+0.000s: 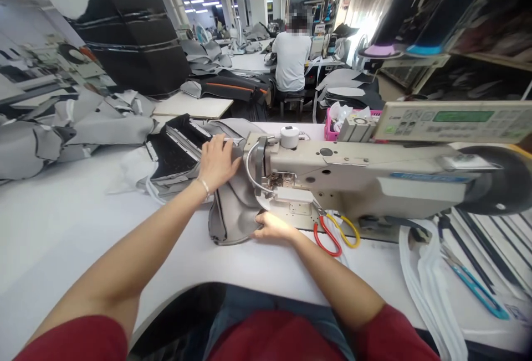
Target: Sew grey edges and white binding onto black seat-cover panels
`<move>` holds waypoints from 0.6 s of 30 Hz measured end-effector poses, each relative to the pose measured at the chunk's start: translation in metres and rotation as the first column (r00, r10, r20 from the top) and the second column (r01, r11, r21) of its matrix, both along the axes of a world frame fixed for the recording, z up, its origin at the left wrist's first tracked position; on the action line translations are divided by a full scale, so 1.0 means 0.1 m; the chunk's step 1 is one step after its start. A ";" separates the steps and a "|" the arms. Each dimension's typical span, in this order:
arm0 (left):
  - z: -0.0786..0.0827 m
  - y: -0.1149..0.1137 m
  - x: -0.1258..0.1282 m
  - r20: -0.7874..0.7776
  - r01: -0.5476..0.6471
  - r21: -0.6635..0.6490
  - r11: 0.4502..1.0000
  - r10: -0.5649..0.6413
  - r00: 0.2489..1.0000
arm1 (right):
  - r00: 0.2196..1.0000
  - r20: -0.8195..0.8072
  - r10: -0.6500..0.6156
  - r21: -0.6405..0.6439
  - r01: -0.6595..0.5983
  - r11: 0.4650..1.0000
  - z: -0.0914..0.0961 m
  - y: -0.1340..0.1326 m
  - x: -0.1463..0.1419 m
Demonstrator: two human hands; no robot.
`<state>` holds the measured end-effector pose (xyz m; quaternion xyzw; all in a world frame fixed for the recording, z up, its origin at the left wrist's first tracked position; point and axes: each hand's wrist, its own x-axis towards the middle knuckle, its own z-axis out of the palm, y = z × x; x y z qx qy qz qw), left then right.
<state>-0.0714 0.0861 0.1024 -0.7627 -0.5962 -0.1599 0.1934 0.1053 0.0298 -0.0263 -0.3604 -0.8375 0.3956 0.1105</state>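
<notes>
A grey fabric piece (235, 206) lies under the head of a beige sewing machine (353, 175) on the white table (62, 228). My left hand (216, 161) rests flat on the far part of the fabric, fingers stretched toward the machine's needle end. My right hand (272, 227) pinches the near edge of the same grey fabric just in front of the needle area. A black and grey sewn cover (174, 153) lies behind my left hand, joined to or touching the grey piece.
Red-handled (326, 236) and yellow-handled scissors (347, 231) lie right of my right hand. White strips (428, 283) and blue snips (477, 289) sit at the right. A control panel (453, 121) tops the machine. Grey covers (54, 134) pile at the left. A person (292, 59) sits ahead.
</notes>
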 end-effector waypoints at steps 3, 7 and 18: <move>0.04 0.36 0.02 -0.055 -0.104 -0.244 0.964 0.094 0.994 | 0.971 -0.177 -0.160 -0.303 0.100 0.948 -0.03 -0.03 -0.03; 0.18 0.37 -0.04 0.140 -0.075 -0.295 0.953 0.121 0.983 | 0.943 -0.259 -0.210 -0.346 0.112 0.931 -0.15 -0.14 -0.10; -0.11 -1.78 -0.75 0.269 0.475 -0.506 0.720 -0.391 0.880 | 0.975 0.046 0.219 0.541 -0.208 0.815 -0.29 -0.46 -0.04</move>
